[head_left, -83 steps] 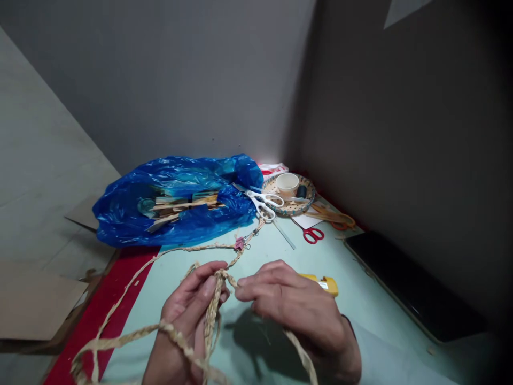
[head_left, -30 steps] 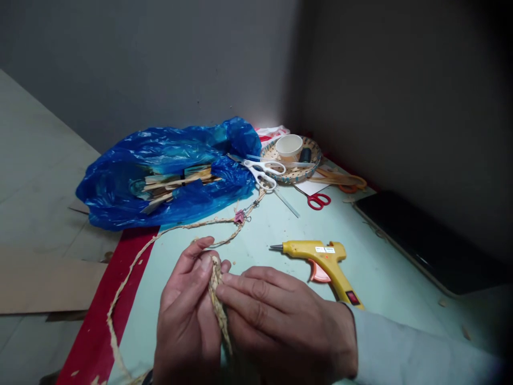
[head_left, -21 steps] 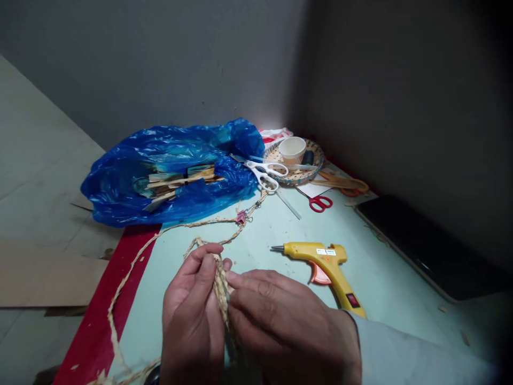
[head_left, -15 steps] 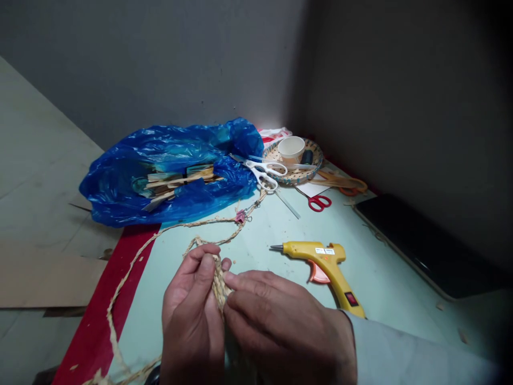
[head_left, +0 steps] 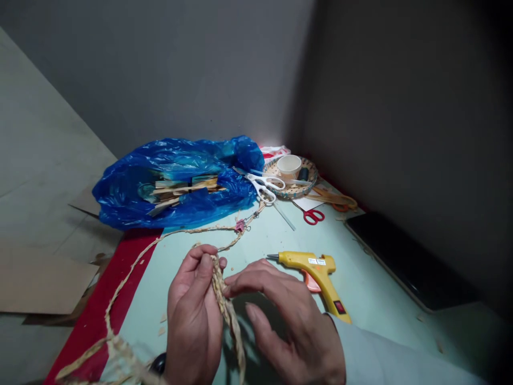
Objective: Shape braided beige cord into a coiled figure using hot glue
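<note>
A tan braided straw cord (head_left: 224,299) runs up between my two hands and trails off over the pale green table (head_left: 372,289). My left hand (head_left: 194,315) is curled around the braid, thumb and fingers closed on its upper end. My right hand (head_left: 286,318) touches the braid with its fingertips from the right; its fingers are half spread. The cord loops away to a small pink clip (head_left: 239,226) and down to the lower left (head_left: 120,347). A yellow glue gun (head_left: 316,270) lies just right of my right hand.
A blue plastic bag (head_left: 176,184) with wooden strips sits at the back. White scissors (head_left: 262,187), red scissors (head_left: 311,215) and a woven tray (head_left: 294,190) with a white cup (head_left: 289,165) lie near the corner. A dark slab (head_left: 404,262) lies right. Red mat edge (head_left: 108,289) at left.
My right hand has loosened from gripping the braid and its fingers have spread, touching it only at the tips. The left hand keeps its hold. The view has tilted slightly.
</note>
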Demonstrator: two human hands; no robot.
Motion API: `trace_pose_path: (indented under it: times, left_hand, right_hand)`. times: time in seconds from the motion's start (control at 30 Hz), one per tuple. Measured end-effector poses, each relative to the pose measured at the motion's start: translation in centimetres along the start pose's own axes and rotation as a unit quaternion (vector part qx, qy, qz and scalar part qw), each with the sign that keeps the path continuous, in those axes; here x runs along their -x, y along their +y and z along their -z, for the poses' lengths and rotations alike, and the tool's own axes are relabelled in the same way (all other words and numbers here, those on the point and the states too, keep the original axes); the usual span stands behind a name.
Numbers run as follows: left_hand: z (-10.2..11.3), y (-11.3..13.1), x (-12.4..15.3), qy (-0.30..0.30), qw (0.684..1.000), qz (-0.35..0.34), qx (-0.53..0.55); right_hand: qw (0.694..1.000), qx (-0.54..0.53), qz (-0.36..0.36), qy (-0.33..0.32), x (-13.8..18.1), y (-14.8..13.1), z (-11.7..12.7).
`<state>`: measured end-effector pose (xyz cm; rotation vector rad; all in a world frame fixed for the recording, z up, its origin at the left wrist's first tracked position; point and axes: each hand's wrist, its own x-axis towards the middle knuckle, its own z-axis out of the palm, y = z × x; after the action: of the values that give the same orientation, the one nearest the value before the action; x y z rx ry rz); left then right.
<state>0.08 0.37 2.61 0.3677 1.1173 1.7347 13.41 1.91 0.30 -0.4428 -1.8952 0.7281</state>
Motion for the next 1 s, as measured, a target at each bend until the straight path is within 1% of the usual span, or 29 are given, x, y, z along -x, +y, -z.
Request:
trace_pose_path:
  times: [0.13,0.27,0.37,0.43,0.5,0.6,0.67,0.7,0.73,0.77,0.87,0.93,1.0]
  left_hand:
    - [-0.2,-0.1,0.4,-0.041,0.999,-0.012,0.008]
    - [-0.5,0.3,1.0,-0.096,0.995,-0.031,0.005]
    - [-0.6,0.7,1.2,-0.124,0.990,-0.061,-0.004]
    - [-0.6,0.9,1.2,-0.131,0.988,-0.081,-0.014]
    - [-0.5,1.1,1.1,-0.134,0.986,-0.097,-0.028]
    - [-0.3,1.4,0.9,-0.136,0.982,-0.123,-0.054]
    - [-0.1,1.8,0.6,-0.140,0.976,-0.149,-0.071]
    - [0.1,2.0,0.5,-0.143,0.973,-0.163,-0.080]
    - [0.2,2.3,0.3,-0.147,0.969,-0.175,-0.091]
    - [0.5,2.6,0.1,-0.154,0.965,-0.185,-0.103]
    - [1.4,3.7,-0.5,-0.172,0.954,-0.205,-0.133]
    - [1.9,4.4,-0.8,-0.179,0.948,-0.206,-0.165]
    - [2.3,4.9,-1.0,-0.182,0.935,-0.217,-0.216]
  right_hand:
    - [1.000,0.012,-0.018,0.022,-0.1,0.1,0.0]
    - [0.995,-0.025,-0.079,0.054,-0.6,-0.2,-0.1]
    - [0.987,-0.079,-0.135,0.045,-1.0,-0.4,-0.1]
    - [0.977,-0.123,-0.170,0.028,-1.3,-0.5,0.0]
    - [0.960,-0.181,-0.213,-0.005,-1.4,-0.4,0.0]
    - [0.920,-0.278,-0.268,-0.069,-1.4,-0.4,0.0]
    - [0.893,-0.333,-0.287,-0.102,-1.3,-0.4,0.1]
    - [0.886,-0.343,-0.289,-0.114,-1.4,-0.5,0.2]
    - [0.890,-0.336,-0.285,-0.119,-1.4,-0.6,0.4]
    - [0.903,-0.309,-0.275,-0.116,-1.5,-0.6,0.6]
    - [0.955,-0.157,-0.238,-0.084,-2.0,-0.8,1.7]
    - [0.972,-0.068,-0.217,-0.067,-2.1,-0.8,2.3]
    - [0.979,-0.015,-0.196,-0.059,-2.1,-0.7,2.6]
